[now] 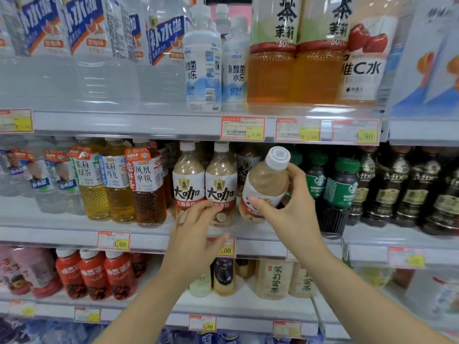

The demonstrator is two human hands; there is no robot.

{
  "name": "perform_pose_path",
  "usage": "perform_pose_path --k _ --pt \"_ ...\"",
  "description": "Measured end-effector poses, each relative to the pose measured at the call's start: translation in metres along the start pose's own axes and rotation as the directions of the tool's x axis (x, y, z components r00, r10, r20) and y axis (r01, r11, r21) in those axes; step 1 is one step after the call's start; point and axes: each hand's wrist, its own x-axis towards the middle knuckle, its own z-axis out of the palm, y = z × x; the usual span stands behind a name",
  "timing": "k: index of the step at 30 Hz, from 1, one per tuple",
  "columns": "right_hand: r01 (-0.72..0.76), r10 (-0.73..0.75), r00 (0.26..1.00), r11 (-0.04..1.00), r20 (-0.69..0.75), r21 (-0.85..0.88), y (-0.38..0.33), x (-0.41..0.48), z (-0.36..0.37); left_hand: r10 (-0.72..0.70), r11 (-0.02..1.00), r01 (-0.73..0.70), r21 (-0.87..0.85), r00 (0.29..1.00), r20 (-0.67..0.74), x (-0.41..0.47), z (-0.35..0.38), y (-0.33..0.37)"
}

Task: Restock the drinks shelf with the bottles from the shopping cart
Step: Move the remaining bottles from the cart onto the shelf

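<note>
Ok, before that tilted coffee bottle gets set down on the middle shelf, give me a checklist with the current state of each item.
1. Right hand has the tilted coffee bottle firmly: ok, fingers wrap its body below the cap.
2. Bottle is upright for placing: not ok, it leans with the cap to the right.
3. Matching product alongside: ok, two standing coffee bottles with the same label are just to its left.
4. Open slot on the middle shelf: cannot tell, the held bottle and hand cover the spot.
5. Left hand clear of the landing spot: ok, it rests at the base of the standing bottles.
6. Green-capped bottles on the right leave room: cannot tell.
</note>
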Motion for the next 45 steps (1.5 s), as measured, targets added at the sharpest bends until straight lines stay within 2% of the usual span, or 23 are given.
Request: perform_pose_path --k 3,8,15,22,25,27,30,33,37,42,45 --pt "-0.022 0.022 1.000 0.999 -0.014 -0.038 0.013 0.009 0.015 -0.005 0.991 -0.004 0.134 0.998 0.069 -0.006 0.006 -0.020" --pt "-0.096 0.091 0.995 0.990 -0.049 -0.102 0.035 0.023 0.038 0.020 0.975 -0.043 0.220 0.994 0.106 -0.012 0.008 -0.041" --pt "-0.195 0.186 0.980 0.970 -0.070 -0.145 0.050 0.055 0.064 0.115 0.954 -0.124 0.272 0.992 0.046 -0.017 0.014 -0.055" --pt "-0.214 0.210 0.977 0.961 -0.043 -0.173 0.059 0.048 0.071 0.205 0.938 -0.196 0.287 0.979 0.000 -0.017 0.018 -0.063" --pt "-0.215 0.222 0.975 0.956 0.014 -0.197 0.060 0.012 0.065 0.209 0.937 -0.193 0.290 0.978 -0.025 -0.017 0.018 -0.063" --pt "-0.151 0.194 0.976 0.933 0.100 -0.328 0.058 -0.015 0.058 0.215 0.938 -0.200 0.285 0.976 -0.023 -0.018 0.019 -0.064" --pt "-0.015 0.177 0.958 0.816 0.224 -0.578 0.055 -0.030 0.049 0.222 0.938 -0.208 0.278 0.975 -0.020 -0.018 0.020 -0.066" --pt "0.012 0.240 0.933 0.723 0.268 -0.690 0.050 -0.015 0.051 0.206 0.946 -0.194 0.260 0.978 -0.020 -0.018 0.021 -0.066" --pt "-0.039 0.345 0.892 0.701 0.291 -0.712 0.058 0.006 0.056 0.195 0.951 -0.189 0.246 0.981 0.000 -0.018 0.022 -0.067" --pt "-0.093 0.348 0.897 0.752 0.273 -0.653 0.071 0.025 0.060 0.194 0.945 -0.191 0.265 0.981 0.016 -0.019 0.023 -0.069" --pt "-0.094 0.355 0.894 0.745 0.273 -0.661 0.076 0.029 0.062 0.184 0.948 -0.183 0.260 0.983 0.022 -0.019 0.023 -0.069"
